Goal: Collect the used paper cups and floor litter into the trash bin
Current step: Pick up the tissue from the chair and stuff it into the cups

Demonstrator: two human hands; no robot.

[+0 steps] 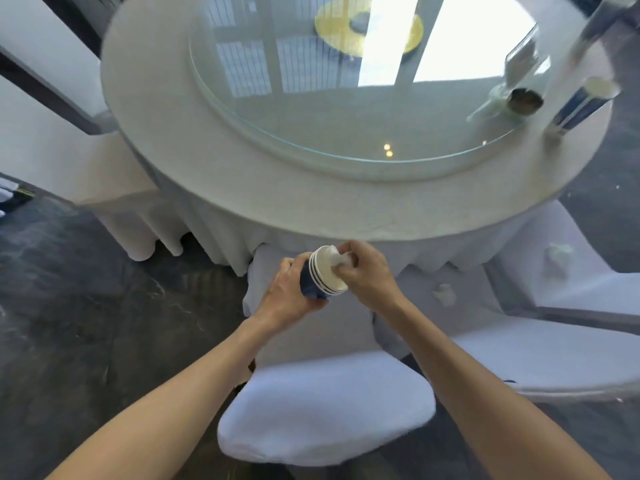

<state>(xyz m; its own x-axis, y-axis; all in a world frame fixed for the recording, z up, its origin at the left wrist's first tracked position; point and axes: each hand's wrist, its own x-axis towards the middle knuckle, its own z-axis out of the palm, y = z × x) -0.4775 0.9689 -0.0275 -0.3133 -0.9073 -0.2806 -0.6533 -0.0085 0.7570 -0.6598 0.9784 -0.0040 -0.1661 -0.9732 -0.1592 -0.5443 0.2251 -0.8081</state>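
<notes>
- Stack of nested blue-and-white paper cups (322, 275), tipped sideways, mouth toward the right hand.
- Left hand (291, 292) wrapped closed around the stack's blue base.
- Right hand (367, 271) pinched closed on a crumpled white tissue wad (341, 259) at the stack's mouth.
- Beyond both hands: round white-clothed counter (207, 168).
- Far beyond the right hand, on the counter: a lone blue paper cup (585, 103).
- Below the hands: white-covered chair (325, 410).
</notes>
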